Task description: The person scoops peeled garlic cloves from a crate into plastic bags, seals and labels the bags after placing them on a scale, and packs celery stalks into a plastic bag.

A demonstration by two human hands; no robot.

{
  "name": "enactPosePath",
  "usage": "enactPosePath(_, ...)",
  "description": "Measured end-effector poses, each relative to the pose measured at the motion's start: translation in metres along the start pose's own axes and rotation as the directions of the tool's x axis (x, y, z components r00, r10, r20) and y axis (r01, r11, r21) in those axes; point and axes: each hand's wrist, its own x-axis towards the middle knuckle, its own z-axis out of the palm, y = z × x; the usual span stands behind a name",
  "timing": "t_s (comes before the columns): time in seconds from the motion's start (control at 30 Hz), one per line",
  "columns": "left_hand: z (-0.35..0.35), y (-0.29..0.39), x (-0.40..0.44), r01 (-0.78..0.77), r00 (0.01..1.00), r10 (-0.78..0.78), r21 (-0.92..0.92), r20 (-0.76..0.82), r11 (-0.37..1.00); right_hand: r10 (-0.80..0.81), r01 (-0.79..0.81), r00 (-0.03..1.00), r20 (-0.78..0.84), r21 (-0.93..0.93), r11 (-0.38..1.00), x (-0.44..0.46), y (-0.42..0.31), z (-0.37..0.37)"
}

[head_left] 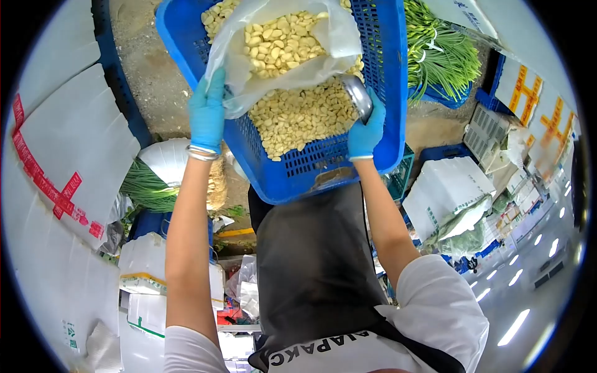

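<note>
Partly hidden: metal scoop (356,97) in right hand (367,132)

Both arms are reaching forward here, left one nearly straight, right one angling outward at the elbow then in. The gloved left hand (207,115) is at the left side of the blue basket (398,81), fingers forward, gripping. And the gloved right hand (367,127)? Closed, just inside the basket's right wall, wrist nearer the body.

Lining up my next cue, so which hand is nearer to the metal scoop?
Right. The right hand holds the metal scoop; the left hand is away to its left, at the plastic bag's edge.
</note>
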Motion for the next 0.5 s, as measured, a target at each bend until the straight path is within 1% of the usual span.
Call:
enactPosePath(0.03,-0.004,-0.004,-0.001,-0.024,1.0,0.024,0.038,-0.007,0.999,0.086,-0.088,0.996,-0.031,-0.099,0.991,-0.008,0.03,0.0)
enactPosePath(0.07,-0.006,-0.006,-0.002,-0.046,0.999,0.047,0.078,-0.01,0.996,0.105,-0.085,0.992,0.067,-0.251,0.964,-0.015,0.079,0.005)
enactPosePath(0.1,-0.007,-0.012,-0.001,-0.071,0.997,0.072,0.118,-0.01,0.99,0.245,-0.2,0.954,0.172,-0.242,0.949,-0.023,0.099,0.021)
enactPosePath(0.13,-0.008,-0.023,0.004,-0.085,0.995,0.089,0.091,-0.039,0.992,0.107,-0.044,0.972,0.207,-0.292,0.955,-0.038,0.128,0.051)
enactPosePath(0.17,-0.01,-0.026,0.003,-0.082,0.996,0.084,0.091,-0.022,0.992,0.281,-0.123,0.881,0.381,-0.39,0.913,-0.041,0.115,0.074)
enactPosePath(0.2,-0.01,-0.021,0.001,-0.08,0.997,0.081,0.092,-0.011,0.993,0.361,-0.126,0.765,0.533,-0.425,0.896,-0.042,0.102,0.096)
enactPosePath(0.23,-0.01,-0.018,-0.001,-0.078,0.997,0.079,0.089,-0.002,0.993,0.514,-0.229,0.605,0.608,-0.485,0.844,-0.053,0.119,0.124)
enactPosePath(0.27,-0.007,-0.018,-0.002,-0.102,0.994,0.105,0.101,-0.026,0.99,0.555,-0.31,0.459,0.694,-0.461,0.832,-0.053,0.106,0.134)
enactPosePath(0.33,-0.005,-0.017,0.001,-0.111,0.993,0.113,0.095,-0.02,0.989,0.599,-0.366,0.144,0.788,-0.52,0.772,-0.053,0.133,0.161)
enactPosePath(0.37,-0.007,-0.018,0.0,-0.107,0.994,0.109,0.092,-0.021,0.99,0.592,-0.378,-0.029,0.805,-0.557,0.739,-0.057,0.143,0.167)
enactPosePath(0.4,-0.009,-0.019,0.0,-0.104,0.994,0.105,0.111,-0.006,0.988,0.571,-0.381,-0.096,0.815,-0.56,0.735,-0.042,0.118,0.15)
enactPosePath(0.5,-0.013,-0.021,0.004,-0.113,0.994,0.11,0.135,0.025,0.984,0.416,-0.528,-0.022,0.909,-0.364,0.767,-0.037,0.104,0.125)
